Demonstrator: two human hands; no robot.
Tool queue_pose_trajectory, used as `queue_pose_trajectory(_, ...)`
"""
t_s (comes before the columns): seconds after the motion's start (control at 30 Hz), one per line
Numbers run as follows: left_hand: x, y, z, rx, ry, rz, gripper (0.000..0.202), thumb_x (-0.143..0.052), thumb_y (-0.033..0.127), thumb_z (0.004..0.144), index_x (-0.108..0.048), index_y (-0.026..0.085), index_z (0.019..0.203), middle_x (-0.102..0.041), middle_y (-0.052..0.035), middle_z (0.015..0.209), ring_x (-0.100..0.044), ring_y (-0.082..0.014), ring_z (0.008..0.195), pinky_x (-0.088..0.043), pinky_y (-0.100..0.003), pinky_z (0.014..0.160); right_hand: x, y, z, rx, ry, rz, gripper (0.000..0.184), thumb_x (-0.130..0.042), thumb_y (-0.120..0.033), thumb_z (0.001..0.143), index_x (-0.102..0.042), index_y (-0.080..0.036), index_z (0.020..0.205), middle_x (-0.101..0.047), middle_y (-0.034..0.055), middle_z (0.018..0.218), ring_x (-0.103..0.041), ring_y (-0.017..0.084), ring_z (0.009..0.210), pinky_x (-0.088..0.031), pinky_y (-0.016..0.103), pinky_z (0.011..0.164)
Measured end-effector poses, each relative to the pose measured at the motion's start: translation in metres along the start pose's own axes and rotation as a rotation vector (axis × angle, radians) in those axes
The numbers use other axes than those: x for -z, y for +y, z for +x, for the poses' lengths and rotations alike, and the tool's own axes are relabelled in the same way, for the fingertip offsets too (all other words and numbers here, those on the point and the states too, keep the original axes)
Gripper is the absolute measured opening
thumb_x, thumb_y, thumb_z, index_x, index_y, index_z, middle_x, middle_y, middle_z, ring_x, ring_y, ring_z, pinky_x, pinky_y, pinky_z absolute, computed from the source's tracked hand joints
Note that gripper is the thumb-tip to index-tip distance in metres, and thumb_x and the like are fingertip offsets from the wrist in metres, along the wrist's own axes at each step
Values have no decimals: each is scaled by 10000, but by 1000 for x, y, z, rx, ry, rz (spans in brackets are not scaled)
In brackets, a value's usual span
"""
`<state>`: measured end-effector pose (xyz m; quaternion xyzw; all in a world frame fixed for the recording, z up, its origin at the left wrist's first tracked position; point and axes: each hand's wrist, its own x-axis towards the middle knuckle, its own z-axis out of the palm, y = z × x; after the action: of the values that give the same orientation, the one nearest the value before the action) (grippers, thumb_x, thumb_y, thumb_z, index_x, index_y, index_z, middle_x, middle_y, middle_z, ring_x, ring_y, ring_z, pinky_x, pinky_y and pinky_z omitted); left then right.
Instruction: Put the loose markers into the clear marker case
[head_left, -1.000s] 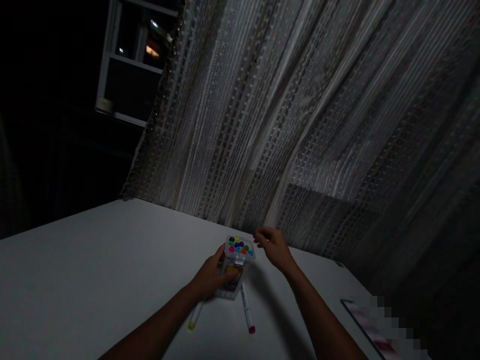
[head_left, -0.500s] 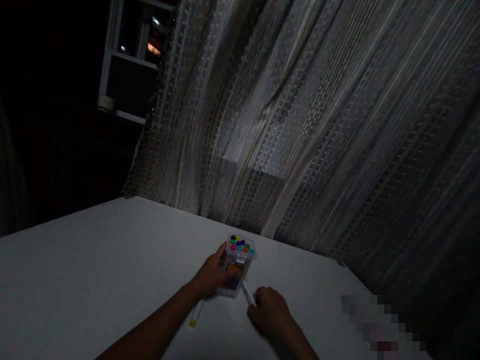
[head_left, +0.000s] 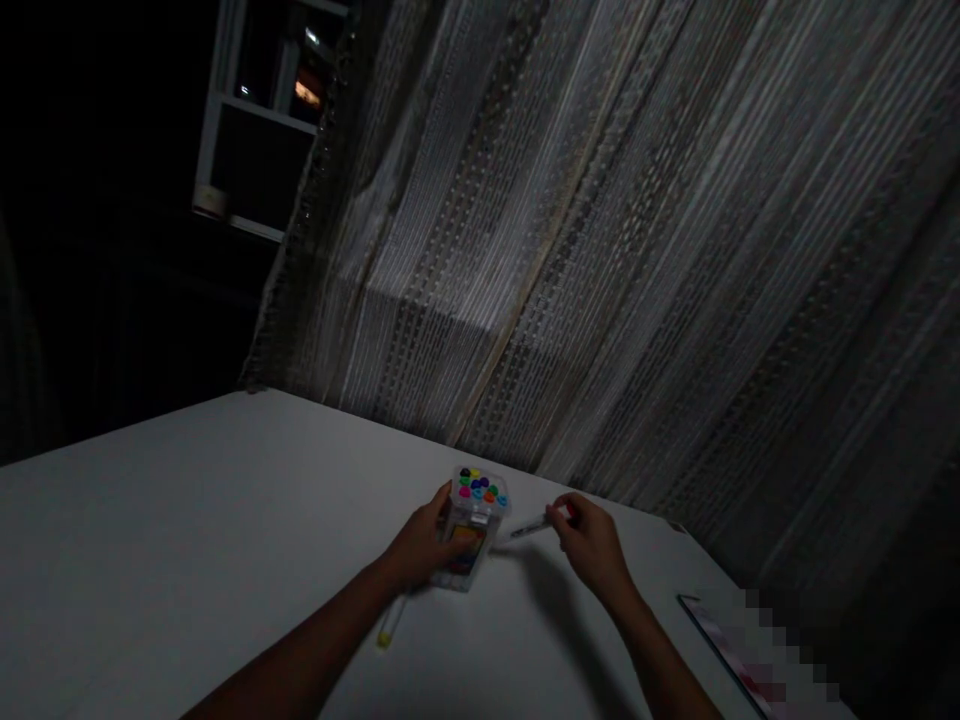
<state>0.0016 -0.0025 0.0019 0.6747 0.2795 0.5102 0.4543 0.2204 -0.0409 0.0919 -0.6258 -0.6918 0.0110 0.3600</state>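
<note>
A clear plastic marker box [head_left: 471, 530] stands upright on the white table [head_left: 187, 530], with several coloured marker caps showing at its top. My left hand [head_left: 420, 545] grips the box on its left side. My right hand [head_left: 589, 540] is raised just right of the box and holds a white marker [head_left: 534, 524] with a red cap end, its tip pointing at the box. Another marker with a yellow cap [head_left: 390, 625] lies on the table below my left wrist, partly hidden by my arm.
A patterned lace curtain [head_left: 637, 250] hangs right behind the table. A dark window [head_left: 255, 120] shows at the upper left. A flat dark-edged object [head_left: 720, 640] lies near the table's right edge, partly blurred. The room is dim.
My right hand dropped from beside the box to the red-capped marker lying on the table, took hold of it, and lifted it up to the right of the box.
</note>
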Motion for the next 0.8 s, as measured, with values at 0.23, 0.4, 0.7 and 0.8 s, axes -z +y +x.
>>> queue_pose_trajectory(0.23, -1, 3, -1, 4, 16, -11, 591, -695, 342, 677, -451, 188, 1192, -650, -85, 1097, -611, -228, 986, -471, -342, 857, -55, 20, -15, -100, -97, -20, 162, -424, -313, 770, -484, -201, 668, -624, 44, 620, -599, 179, 638, -397, 239, 549)
queue_pose_trajectory(0.4, 0, -2, 0, -2, -3, 11, 578, -694, 333, 681, -448, 175, 1180, -655, -91, 1089, -616, -229, 983, -475, -329, 846, -93, 23, -10, -166, -280, -83, 98, -471, -221, 729, -543, -176, 679, -666, 61, 724, -611, 173, 703, -372, 227, 558)
queue_pose_trajectory(0.7, -2, -3, -3, 6, 49, -32, 910, -687, 360, 686, -157, 190, 1405, -563, -124, 1241, -538, -259, 1125, -419, -394, 948, -118, 12, -24, -164, -263, -244, 254, -467, -324, 806, -642, -155, 877, -680, 117, 917, -613, 219, 888, -387, 266, 674)
queue_pose_trajectory(0.8, -1, 0, -3, -83, 167, 40, 883, -644, 409, 715, -147, 203, 1415, -455, -143, 1339, -483, -281, 1182, -382, -429, 980, -112, 13, -28, -152, -285, -272, 267, -452, -324, 822, -645, -153, 891, -681, 122, 910, -611, 227, 899, -392, 283, 704)
